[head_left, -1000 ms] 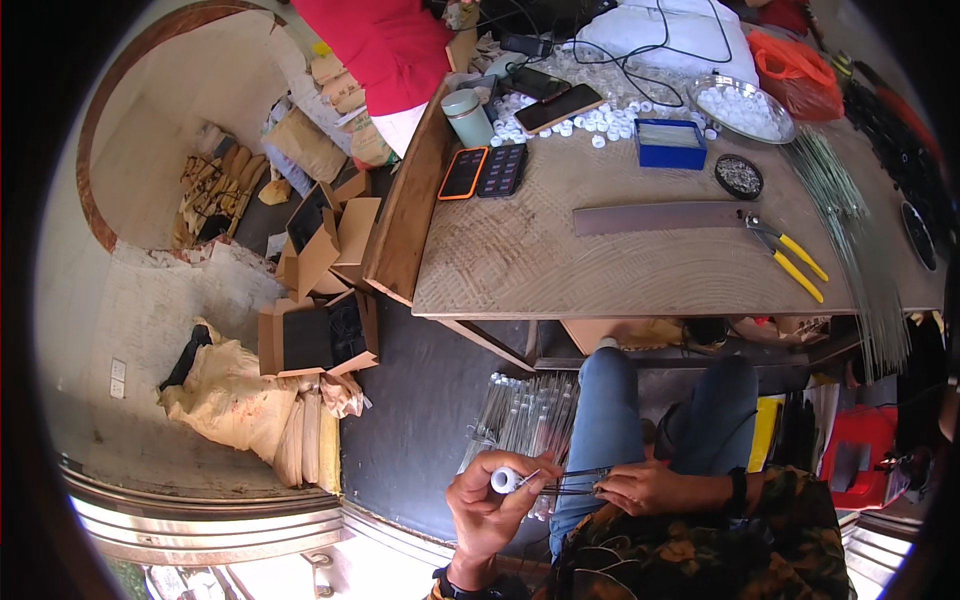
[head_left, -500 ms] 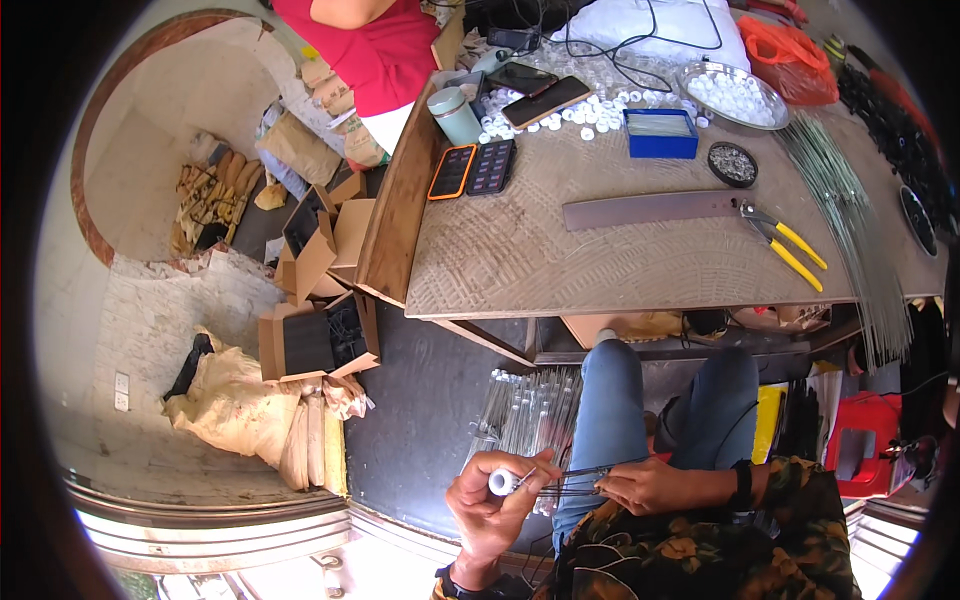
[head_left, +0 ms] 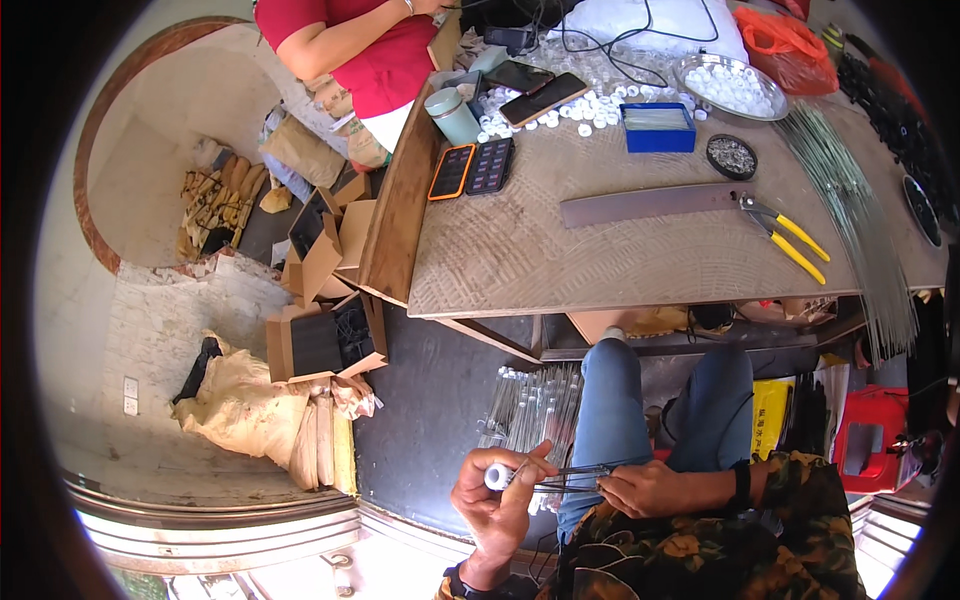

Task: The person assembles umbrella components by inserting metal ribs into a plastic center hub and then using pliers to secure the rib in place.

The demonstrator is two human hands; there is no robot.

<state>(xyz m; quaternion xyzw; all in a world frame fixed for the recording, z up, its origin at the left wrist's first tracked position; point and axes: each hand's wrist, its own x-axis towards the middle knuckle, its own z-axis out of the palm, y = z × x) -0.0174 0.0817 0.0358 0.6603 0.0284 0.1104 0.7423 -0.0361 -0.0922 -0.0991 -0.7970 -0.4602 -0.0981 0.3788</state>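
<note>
Above my lap, my left hand [head_left: 495,515] is closed around a small white plastic cylinder [head_left: 496,477] with a hole in its end. Its thumb and forefinger pinch together beside the cylinder, at the ends of several thin dark wires [head_left: 568,486]. These wires run across to my right hand [head_left: 645,487], whose fingers are closed on their other end. Whether the wires pass through the cylinder is hidden by my fingers. Below the table edge, a bundle of thin metal wires [head_left: 535,405] lies to the left of my legs.
On the table [head_left: 500,270] lie yellow-handled pliers [head_left: 790,240], a flat metal blade [head_left: 650,203], a blue box [head_left: 658,135], a dish of white rings [head_left: 735,85] and long wires [head_left: 850,200]. Open cartons [head_left: 325,340] stand left. A person in red [head_left: 375,60] is across the table.
The view has shifted slightly. Both my hands keep their hold on the cylinder and wires, almost in place. The person in red has moved, and their forearm now shows.
</note>
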